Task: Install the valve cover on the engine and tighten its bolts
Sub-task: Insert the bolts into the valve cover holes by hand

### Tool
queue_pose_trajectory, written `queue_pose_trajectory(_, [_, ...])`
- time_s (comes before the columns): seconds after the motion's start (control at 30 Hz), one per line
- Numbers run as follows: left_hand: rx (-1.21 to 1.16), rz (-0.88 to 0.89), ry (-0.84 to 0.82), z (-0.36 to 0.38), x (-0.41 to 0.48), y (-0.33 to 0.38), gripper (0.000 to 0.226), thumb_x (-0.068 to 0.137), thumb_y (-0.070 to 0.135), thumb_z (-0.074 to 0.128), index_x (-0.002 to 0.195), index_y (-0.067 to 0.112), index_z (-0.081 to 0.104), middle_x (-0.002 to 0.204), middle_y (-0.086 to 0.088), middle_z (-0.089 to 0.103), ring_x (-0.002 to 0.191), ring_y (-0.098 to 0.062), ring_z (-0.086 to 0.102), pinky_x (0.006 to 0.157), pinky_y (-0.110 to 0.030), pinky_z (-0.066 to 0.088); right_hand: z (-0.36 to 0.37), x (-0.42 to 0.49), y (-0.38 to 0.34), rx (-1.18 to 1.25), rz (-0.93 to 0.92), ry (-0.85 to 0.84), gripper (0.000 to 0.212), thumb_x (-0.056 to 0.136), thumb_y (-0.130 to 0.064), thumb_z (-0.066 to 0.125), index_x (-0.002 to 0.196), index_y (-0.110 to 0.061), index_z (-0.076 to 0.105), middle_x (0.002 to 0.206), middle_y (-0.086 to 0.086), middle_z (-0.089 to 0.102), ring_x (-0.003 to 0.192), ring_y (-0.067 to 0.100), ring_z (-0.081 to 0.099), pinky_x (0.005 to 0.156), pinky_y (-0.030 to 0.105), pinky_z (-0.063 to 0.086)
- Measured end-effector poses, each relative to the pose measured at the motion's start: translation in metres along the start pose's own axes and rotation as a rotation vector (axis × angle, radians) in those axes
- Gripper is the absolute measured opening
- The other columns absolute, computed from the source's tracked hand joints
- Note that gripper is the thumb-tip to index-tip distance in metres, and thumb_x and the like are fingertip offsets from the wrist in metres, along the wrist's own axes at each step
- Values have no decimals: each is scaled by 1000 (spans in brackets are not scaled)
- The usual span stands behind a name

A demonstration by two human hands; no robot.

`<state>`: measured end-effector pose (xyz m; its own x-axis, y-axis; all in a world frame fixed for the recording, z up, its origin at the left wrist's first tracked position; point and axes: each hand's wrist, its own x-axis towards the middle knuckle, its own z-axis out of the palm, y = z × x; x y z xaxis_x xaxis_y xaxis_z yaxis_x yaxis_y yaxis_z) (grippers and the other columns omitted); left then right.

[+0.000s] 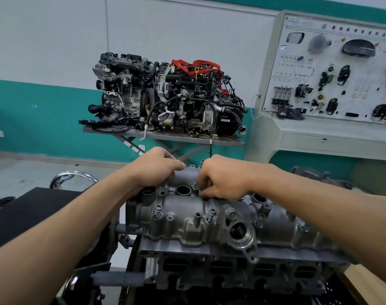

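So, watching the head feed: the valve cover was already sitting on the engine, long axis running left to right across the view and dipping a bit toward the right. Several bolts along its near edge stood proud, so my read was hand-started, not tightened.

Both hands were up on the cover's far half. The left hand had its fingers curled over the far ridge, gripping the cover itself as far as I could tell. The right hand was curled with its fingertips pinched down on the centre row, just right of an open round port. I took that for a bolt being spun in, but the fingertips hid it.

What mattered for the next move: the proud bolts lay on the near side of both hands, toward the camera. The right hand was closer to the middle and right-end ones, the left hand to the one at the left end.

Further out, two other engines sat on a lift table by the wall, with a wiring training board to the right.
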<state>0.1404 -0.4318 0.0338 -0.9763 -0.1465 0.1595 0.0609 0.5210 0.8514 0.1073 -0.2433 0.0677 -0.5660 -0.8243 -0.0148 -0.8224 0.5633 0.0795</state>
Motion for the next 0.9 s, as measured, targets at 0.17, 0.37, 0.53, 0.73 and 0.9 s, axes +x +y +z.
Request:
queue_pose_trajectory(0.17, [-18, -29, -22, -1, 2, -2, 22, 90, 23, 67, 73, 10, 60, 46, 1, 50, 34, -11, 38, 35, -18, 30, 5, 4, 0, -142, 14, -70, 30, 97, -36, 55, 77, -15, 59, 69, 1, 56, 70, 27, 57, 66, 39, 51])
queue_pose_trajectory(0.37, [-29, -43, -6, -2, 1, -2, 21, 89, 22, 67, 74, 11, 57, 48, -1, 49, 34, -12, 37, 36, -16, 29, 11, 2, 2, -168, 104, -43, 46, 100, -52, 42, 66, -21, 47, 67, -1, 49, 61, 19, 49, 56, 33, 37])
queue_pose_trajectory(0.53, [1, -41, 11, -2, -1, 0, 31, 89, 22, 67, 62, 13, 52, 45, 1, 48, 34, -12, 37, 36, -16, 29, 0, 8, -3, -150, 24, -118, 35, 96, -37, 54, 77, -9, 65, 74, 9, 63, 73, 31, 60, 64, 37, 50])
queue_pose_trajectory(0.73, [22, -31, 8, -2, -3, 2, 35, 89, 22, 67, 58, 13, 53, 44, 2, 48, 34, -12, 38, 38, -18, 31, 7, 16, -10, -230, 66, -122, 46, 103, -39, 43, 63, -15, 48, 64, 5, 49, 69, 30, 53, 65, 36, 48])
queue_pose_trajectory(0.9, [17, -37, 13, -2, -4, 3, 41, 89, 23, 67, 52, 15, 50, 44, 1, 47, 33, -12, 37, 40, -20, 31, 3, 13, -9, -198, 101, -109, 50, 99, -49, 44, 59, -20, 46, 61, 2, 49, 58, 18, 48, 51, 30, 33])
